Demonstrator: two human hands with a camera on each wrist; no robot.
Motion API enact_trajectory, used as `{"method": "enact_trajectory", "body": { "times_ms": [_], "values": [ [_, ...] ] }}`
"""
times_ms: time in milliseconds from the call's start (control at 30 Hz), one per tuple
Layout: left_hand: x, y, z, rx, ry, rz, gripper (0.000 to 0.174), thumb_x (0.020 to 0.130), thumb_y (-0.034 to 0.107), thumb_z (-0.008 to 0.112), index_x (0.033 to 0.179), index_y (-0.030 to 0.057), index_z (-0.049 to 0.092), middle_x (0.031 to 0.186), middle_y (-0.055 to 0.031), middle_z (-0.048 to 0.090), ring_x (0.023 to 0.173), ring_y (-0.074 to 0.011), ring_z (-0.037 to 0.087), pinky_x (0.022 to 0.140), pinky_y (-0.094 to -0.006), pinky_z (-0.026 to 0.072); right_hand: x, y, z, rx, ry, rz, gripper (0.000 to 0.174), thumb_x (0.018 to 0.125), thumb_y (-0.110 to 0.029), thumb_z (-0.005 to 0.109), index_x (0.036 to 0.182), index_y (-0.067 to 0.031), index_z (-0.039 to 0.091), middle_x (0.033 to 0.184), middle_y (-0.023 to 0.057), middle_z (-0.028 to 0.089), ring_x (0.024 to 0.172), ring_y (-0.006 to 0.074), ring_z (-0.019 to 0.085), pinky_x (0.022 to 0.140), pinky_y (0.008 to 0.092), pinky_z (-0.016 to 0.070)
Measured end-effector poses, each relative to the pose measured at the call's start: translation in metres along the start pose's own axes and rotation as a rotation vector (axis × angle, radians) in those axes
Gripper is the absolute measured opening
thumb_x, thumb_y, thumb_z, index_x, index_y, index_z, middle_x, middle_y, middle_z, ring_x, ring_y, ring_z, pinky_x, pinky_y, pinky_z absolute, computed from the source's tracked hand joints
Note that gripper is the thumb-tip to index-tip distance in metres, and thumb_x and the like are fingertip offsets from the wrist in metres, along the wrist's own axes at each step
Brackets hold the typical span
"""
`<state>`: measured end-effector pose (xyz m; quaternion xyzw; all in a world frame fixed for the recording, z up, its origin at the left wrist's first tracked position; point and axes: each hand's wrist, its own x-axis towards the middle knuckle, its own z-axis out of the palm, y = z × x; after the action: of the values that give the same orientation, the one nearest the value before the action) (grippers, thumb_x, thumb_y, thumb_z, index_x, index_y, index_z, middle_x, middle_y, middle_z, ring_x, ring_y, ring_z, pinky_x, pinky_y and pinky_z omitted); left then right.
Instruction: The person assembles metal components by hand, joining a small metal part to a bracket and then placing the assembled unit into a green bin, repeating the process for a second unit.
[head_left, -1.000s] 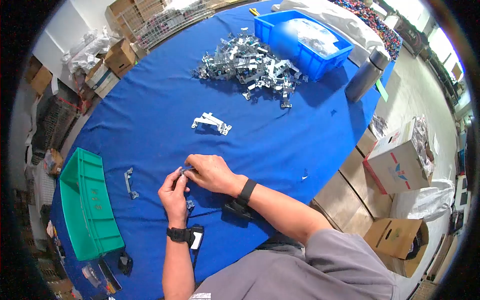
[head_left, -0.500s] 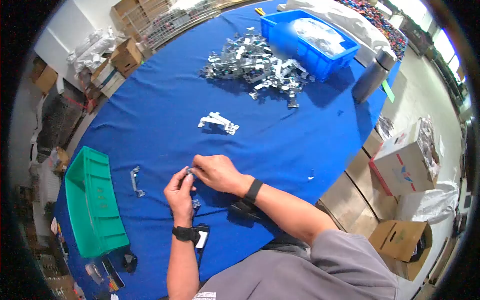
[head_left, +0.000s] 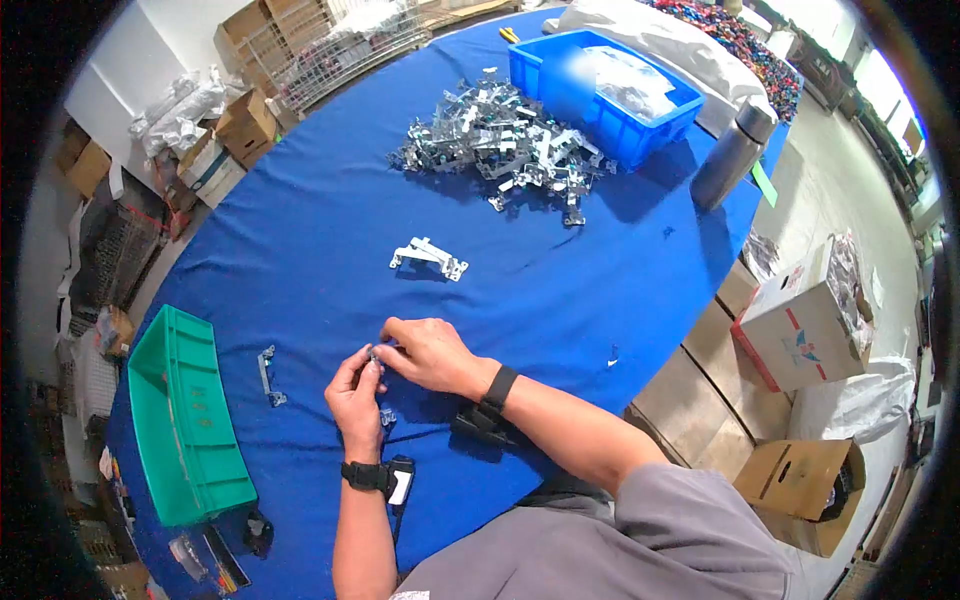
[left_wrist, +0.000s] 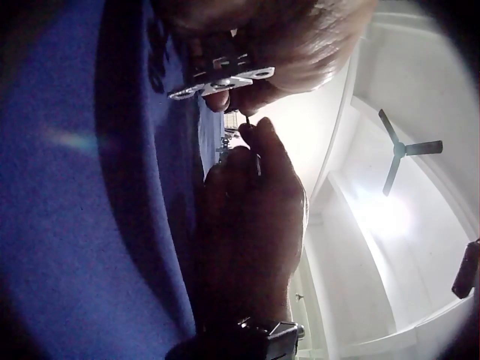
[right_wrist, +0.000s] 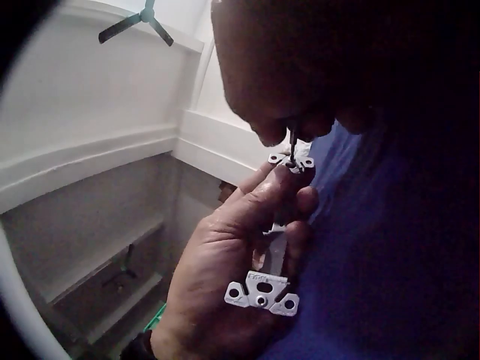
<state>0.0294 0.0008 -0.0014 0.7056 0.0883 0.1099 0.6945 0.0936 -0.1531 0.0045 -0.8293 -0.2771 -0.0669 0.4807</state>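
Note:
My left hand (head_left: 354, 405) grips a slim metal bracket lengthwise. In the right wrist view the bracket (right_wrist: 262, 292) shows a flared end with several holes below the palm, while its middle lies under the fingers. At its far end, the fingertips of my right hand (head_left: 437, 360) pinch a thin dark rod (right_wrist: 292, 141) that meets the bracket between two holes. The left wrist view shows the bracket's near end (left_wrist: 221, 84) sticking out under the left hand. A single bracket (head_left: 268, 377) lies on the blue cloth left of the hands.
Two or so crossed brackets (head_left: 428, 259) lie ahead of the hands. Behind them are a large heap of brackets (head_left: 500, 140), a blue bin (head_left: 640, 140) and a steel bottle (head_left: 732, 155). A green bin (head_left: 205, 430) stands at left. Cartons (head_left: 800, 320) sit beside the table's right edge.
Both hands stay together at the bracket, with only slight shifts of the right fingers. The whole head view sways a little right and then back left.

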Motion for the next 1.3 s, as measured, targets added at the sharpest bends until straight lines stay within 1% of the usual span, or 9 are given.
{"method": "enact_trajectory", "body": {
  "times_ms": [133,233,433,600,800,967,1067,1100,1300],
  "values": [
    [-0.002,0.002,0.002,0.042,0.025,-0.008,0.023,0.091,0.001,0.063,0.114,-0.0025,0.068,0.096,-0.0054,0.070,0.076,-0.0083,0.063,0.060,-0.0200,0.0502,-0.008,0.005,0.009,0.097,0.169,-0.138,0.025,0.093,-0.025,0.061,0.079,-0.0038,0.059,0.062,0.0160,0.061,0.061,0.0388,0.061,0.056,0.0497,0.0459],
    [0.000,0.001,0.000,0.039,-0.007,0.005,0.023,0.091,0.001,0.063,0.114,-0.0027,0.068,0.095,-0.0058,0.069,0.075,-0.0087,0.062,0.060,-0.0206,0.0499,-0.004,0.005,0.002,-0.045,-0.021,-0.002,0.022,0.092,-0.024,0.061,0.083,-0.0033,0.059,0.065,0.0158,0.062,0.064,0.0389,0.062,0.057,0.0489,0.0466],
    [0.000,-0.002,0.000,-0.003,0.022,-0.003,0.024,0.091,0.001,0.063,0.114,-0.0026,0.068,0.098,-0.0063,0.069,0.077,-0.0082,0.062,0.061,-0.0209,0.0500,-0.003,0.002,0.005,0.117,0.138,-0.128,0.030,0.092,-0.029,0.058,0.075,-0.0042,0.058,0.065,0.0189,0.062,0.064,0.0414,0.063,0.055,0.0530,0.0467],
    [-0.003,0.000,-0.001,0.068,-0.002,-0.007,0.025,0.092,0.002,0.063,0.116,-0.0029,0.067,0.098,-0.0063,0.069,0.079,-0.0092,0.063,0.061,-0.0210,0.0503,-0.007,0.003,0.002,0.000,-0.012,0.016,0.028,0.092,-0.027,0.058,0.077,-0.0041,0.059,0.065,0.0189,0.062,0.064,0.0408,0.063,0.055,0.0524,0.0472],
    [-0.001,0.000,0.001,0.003,0.034,0.007,0.025,0.092,0.001,0.062,0.116,-0.0037,0.066,0.098,-0.0065,0.069,0.079,-0.0093,0.064,0.061,-0.0210,0.0507,-0.002,0.000,0.006,0.195,0.192,-0.070,0.030,0.092,-0.029,0.059,0.078,-0.0036,0.061,0.065,0.0197,0.062,0.064,0.0417,0.063,0.056,0.0524,0.0480],
    [-0.001,-0.001,-0.001,0.030,0.000,-0.003,0.024,0.092,0.004,0.063,0.115,-0.0023,0.067,0.099,-0.0068,0.070,0.080,-0.0098,0.064,0.061,-0.0212,0.0500,-0.002,0.000,-0.004,-0.026,-0.103,0.091,0.026,0.091,-0.028,0.061,0.087,-0.0020,0.059,0.073,0.0196,0.065,0.072,0.0396,0.065,0.060,0.0501,0.0491],
    [-0.003,0.003,0.002,0.001,0.016,0.008,0.024,0.092,0.004,0.064,0.114,-0.0030,0.067,0.097,-0.0075,0.070,0.080,-0.0102,0.065,0.061,-0.0215,0.0505,-0.004,-0.004,-0.008,0.050,-0.060,0.053,0.022,0.091,-0.024,0.062,0.092,-0.0017,0.060,0.075,0.0181,0.066,0.072,0.0360,0.065,0.062,0.0457,0.0485],
    [-0.004,0.001,0.002,0.007,0.013,0.003,0.024,0.092,0.004,0.064,0.114,-0.0030,0.067,0.097,-0.0075,0.070,0.080,-0.0102,0.065,0.061,-0.0215,0.0505,-0.005,-0.001,-0.002,0.117,0.088,-0.056,0.022,0.091,-0.024,0.062,0.086,-0.0020,0.060,0.069,0.0174,0.064,0.068,0.0366,0.064,0.061,0.0468,0.0483],
    [-0.002,0.001,0.001,0.026,0.010,-0.004,0.024,0.092,0.003,0.063,0.114,-0.0022,0.067,0.099,-0.0072,0.070,0.081,-0.0109,0.066,0.061,-0.0217,0.0509,-0.001,0.004,-0.001,-0.005,0.018,-0.027,0.020,0.091,-0.022,0.063,0.085,-0.0031,0.060,0.067,0.0167,0.063,0.064,0.0375,0.064,0.057,0.0475,0.0479]
  ]
}}
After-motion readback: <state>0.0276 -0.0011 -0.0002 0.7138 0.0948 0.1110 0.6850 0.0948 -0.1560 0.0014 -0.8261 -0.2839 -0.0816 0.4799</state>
